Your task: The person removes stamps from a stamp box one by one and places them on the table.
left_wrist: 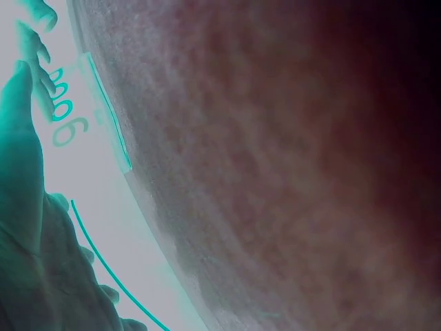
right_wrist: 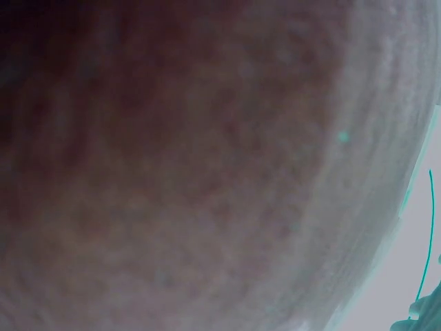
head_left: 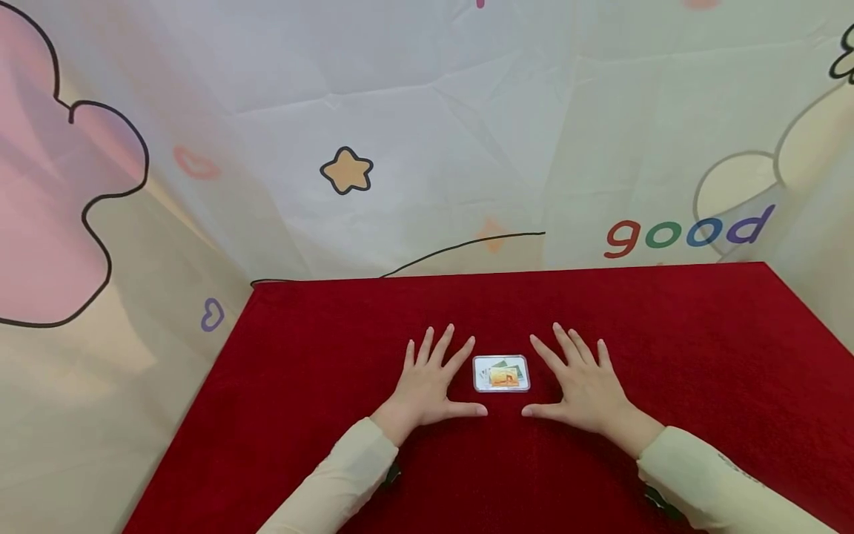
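Observation:
A small clear flat case (head_left: 501,373) lies on the red cloth in the head view, with small printed pieces in orange and green inside it. To its left is my left hand (head_left: 427,386), palm down with fingers spread and thumb pointing inward. My right hand (head_left: 587,386) mirrors it on the other side, fingers spread as well. Neither hand touches the case. In the left wrist view my left hand (left_wrist: 41,255) fills the left edge, and the case (left_wrist: 107,114) shows as a thin clear slab. Only a sliver of my right hand (right_wrist: 427,314) appears in the right wrist view.
The red cloth (head_left: 320,334) covers a table that reaches back to a pale printed curtain (head_left: 434,148). A second curtain side (head_left: 167,356) borders the table on the left. Dark bands (head_left: 392,475) peek out beneath the sleeves.

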The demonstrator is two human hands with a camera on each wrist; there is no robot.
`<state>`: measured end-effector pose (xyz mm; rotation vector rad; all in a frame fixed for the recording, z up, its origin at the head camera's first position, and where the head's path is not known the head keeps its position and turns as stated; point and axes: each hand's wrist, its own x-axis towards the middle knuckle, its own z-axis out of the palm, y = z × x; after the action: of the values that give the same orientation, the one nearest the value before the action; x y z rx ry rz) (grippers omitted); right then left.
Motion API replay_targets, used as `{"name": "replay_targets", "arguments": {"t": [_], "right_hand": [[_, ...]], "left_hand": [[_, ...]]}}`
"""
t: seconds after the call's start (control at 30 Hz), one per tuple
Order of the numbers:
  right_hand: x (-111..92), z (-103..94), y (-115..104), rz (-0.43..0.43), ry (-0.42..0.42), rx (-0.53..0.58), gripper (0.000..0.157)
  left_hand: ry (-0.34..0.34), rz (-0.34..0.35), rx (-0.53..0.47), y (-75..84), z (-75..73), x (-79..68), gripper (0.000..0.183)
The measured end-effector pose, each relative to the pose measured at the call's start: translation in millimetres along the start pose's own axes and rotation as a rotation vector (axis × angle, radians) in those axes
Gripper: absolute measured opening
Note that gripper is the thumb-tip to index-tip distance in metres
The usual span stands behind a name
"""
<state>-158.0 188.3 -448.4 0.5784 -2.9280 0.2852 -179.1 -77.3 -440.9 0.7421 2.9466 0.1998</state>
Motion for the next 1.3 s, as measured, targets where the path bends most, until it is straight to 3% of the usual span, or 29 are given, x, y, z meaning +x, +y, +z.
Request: {"name": "replay_targets", "arguments": {"t": [0.37,0.97,1.17,1.3], "right_hand": [[0,1.6,-11,-0.027,0.014,0.003,0.101],[0,-3.4,-3,-0.045,0.042,-0.018,0.092],[2,-4.1,-1,-0.123,0.065,-0.027,0.089],[2,-6.2,1,-0.128,0.053,-0.025,0.086]], "left_hand": [[0.020,-0.029,-0.026,-5.2,-0.3,-2.6,0.098],[0.021,0.028,0.013,4.7,-9.8,8.1,0.093],[-0.021,0.041,0.034,7.3,-11.1,8.4,0.092],[-0.036,0.051,0.030,8.6,-11.2,7.3,0.090]]}}
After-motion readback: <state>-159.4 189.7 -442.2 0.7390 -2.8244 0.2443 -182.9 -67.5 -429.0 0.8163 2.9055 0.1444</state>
